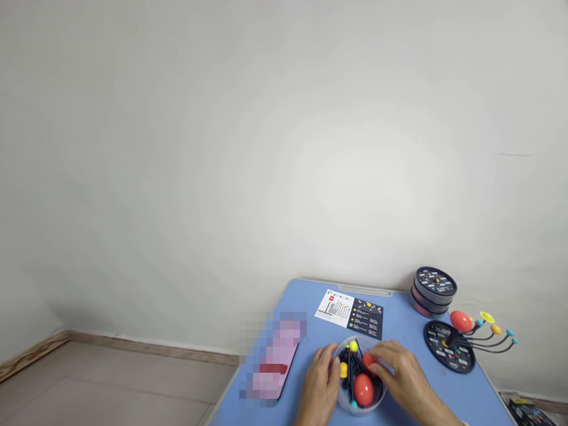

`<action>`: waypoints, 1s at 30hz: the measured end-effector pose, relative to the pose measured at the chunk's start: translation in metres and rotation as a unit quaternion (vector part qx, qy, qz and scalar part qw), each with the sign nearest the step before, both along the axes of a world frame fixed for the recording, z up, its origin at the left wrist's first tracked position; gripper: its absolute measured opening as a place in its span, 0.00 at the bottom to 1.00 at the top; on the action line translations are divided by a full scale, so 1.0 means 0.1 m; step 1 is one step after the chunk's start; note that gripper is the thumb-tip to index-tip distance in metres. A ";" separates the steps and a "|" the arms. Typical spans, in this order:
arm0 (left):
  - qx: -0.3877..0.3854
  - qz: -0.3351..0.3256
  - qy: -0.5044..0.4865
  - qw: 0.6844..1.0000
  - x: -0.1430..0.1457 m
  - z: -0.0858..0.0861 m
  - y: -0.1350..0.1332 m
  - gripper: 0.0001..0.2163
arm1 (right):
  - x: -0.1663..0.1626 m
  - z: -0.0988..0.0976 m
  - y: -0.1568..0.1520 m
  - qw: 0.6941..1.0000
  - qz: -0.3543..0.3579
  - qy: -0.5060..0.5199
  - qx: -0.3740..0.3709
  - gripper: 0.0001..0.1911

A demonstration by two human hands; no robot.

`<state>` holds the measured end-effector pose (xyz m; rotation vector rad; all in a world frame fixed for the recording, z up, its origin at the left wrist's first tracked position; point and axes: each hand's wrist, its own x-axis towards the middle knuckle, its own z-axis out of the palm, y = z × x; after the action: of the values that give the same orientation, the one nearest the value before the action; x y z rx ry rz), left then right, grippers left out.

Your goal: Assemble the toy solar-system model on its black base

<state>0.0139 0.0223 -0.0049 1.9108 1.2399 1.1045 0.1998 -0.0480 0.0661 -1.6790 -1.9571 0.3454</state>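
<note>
A clear round plastic container (341, 407) near the front of the table holds black rods (350, 378), small yellow and blue balls, and a large glossy red half-ball (364, 390). My left hand (320, 384) grips the container's left rim, with thumb and fingers bent against it. From the right, my right hand (399, 373) reaches over the rim. Its thumb and fingers pinch a second red half-ball (369, 362) inside the container. The lower part of that piece is hidden among the rods.
A printed instruction sheet (332, 307) lies behind the container on the blue table (306, 302). To the right stand an assembled solar system model (461, 321) and a stack of round containers (432, 290). A pink, partly pixelated phone-like object (279, 361) lies left.
</note>
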 end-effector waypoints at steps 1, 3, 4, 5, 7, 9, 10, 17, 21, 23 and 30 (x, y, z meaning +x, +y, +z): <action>-0.005 -0.002 0.001 1.000 -0.01 0.01 0.00 0.18 | -0.04 0.01 0.03 0.999 -0.018 -0.034 -0.006 0.11; -0.008 -0.005 0.000 1.000 -0.02 0.04 -0.01 0.18 | -0.13 0.04 0.07 0.994 -0.043 -0.099 -0.037 0.11; -0.007 -0.006 -0.002 1.000 -0.02 0.05 -0.01 0.18 | -0.19 0.05 0.09 0.989 -0.048 -0.126 -0.058 0.10; -0.006 -0.008 -0.005 1.000 -0.03 0.06 -0.01 0.17 | -0.25 0.07 0.11 0.984 -0.049 -0.148 -0.080 0.10; -0.008 -0.011 -0.013 1.000 -0.04 0.07 -0.01 0.16 | -0.36 0.08 0.14 0.976 -0.054 -0.178 -0.117 0.11; -0.017 -0.011 -0.025 0.999 -0.06 0.07 0.00 0.16 | -0.41 0.06 0.15 0.974 -0.060 -0.180 -0.126 0.12; -0.024 -0.009 -0.030 0.999 -0.07 0.06 0.01 0.15 | -0.41 0.05 0.15 0.978 -0.055 -0.165 -0.119 0.11; -0.034 -0.003 -0.030 0.999 -0.11 0.08 0.04 0.12 | 0.07 0.04 0.20 0.995 -0.095 -0.031 -0.004 0.14; 0.036 -0.027 0.023 0.999 -0.11 0.20 0.09 0.16 | 0.30 0.02 0.34 0.990 -0.108 -0.087 -0.026 0.19; 0.077 -0.044 0.100 0.991 -0.09 0.27 0.19 0.19 | 0.34 -0.07 0.41 0.993 -0.066 -0.088 -0.042 0.21; 0.067 -0.097 0.295 0.948 0.01 0.38 0.61 0.22 | 0.46 -0.46 0.50 0.996 -0.019 -0.078 -0.033 0.25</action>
<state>0.0151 0.0836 0.0327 2.5163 1.2531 0.5325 0.2456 0.0020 0.0205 -1.8320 -2.0430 0.2736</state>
